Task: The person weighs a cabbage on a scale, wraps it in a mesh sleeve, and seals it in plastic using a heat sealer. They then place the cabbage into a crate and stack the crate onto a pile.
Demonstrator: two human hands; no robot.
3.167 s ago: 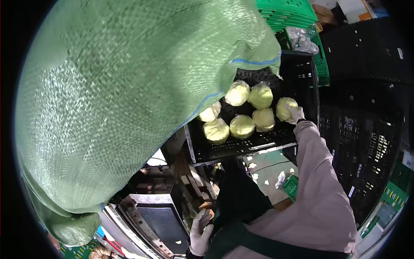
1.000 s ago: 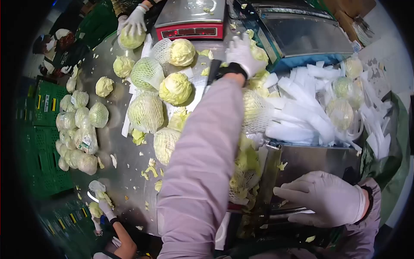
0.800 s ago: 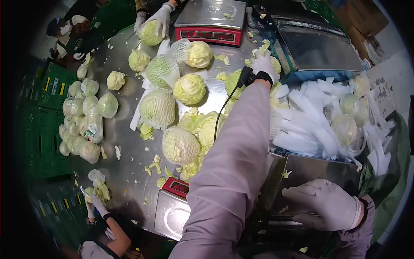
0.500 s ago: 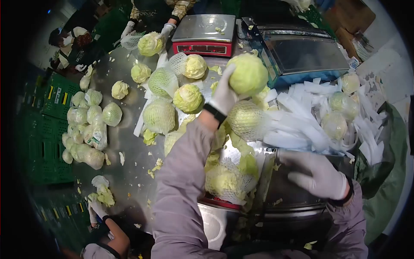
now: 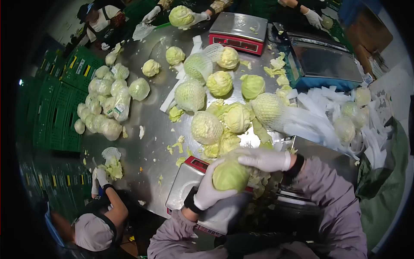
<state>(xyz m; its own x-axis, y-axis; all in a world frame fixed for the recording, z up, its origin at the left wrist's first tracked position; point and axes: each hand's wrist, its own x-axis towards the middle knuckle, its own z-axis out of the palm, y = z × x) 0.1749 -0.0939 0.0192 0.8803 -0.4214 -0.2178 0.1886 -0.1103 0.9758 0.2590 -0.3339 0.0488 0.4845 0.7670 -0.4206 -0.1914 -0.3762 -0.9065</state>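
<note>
A pale green cabbage (image 5: 230, 175) is held close to my body, above the near scale (image 5: 181, 185). My left hand (image 5: 211, 190), in a white glove, cups it from the left and below. From the right, my right hand (image 5: 267, 159) lies over its top with the fingers against the leaves. Beyond my hands sit a netted cabbage (image 5: 207, 127), a peeled-looking cabbage (image 5: 237, 117) and loose leaves (image 5: 228, 142). Another netted cabbage (image 5: 268, 111), its loose net trailing right, lies past my right hand.
A red scale (image 5: 238, 28) and a dark-topped machine (image 5: 325, 60) stand at the back. White net sleeves (image 5: 315, 116) pile up at right. Bagged cabbages (image 5: 103, 97) cluster at left by green crates (image 5: 51, 114). Co-workers' gloved hands (image 5: 101, 179) work around the table.
My left hand has brought the cabbage from the table's far side toward my body. My right hand, then apart at the right, has come onto the cabbage. The view has shifted.
</note>
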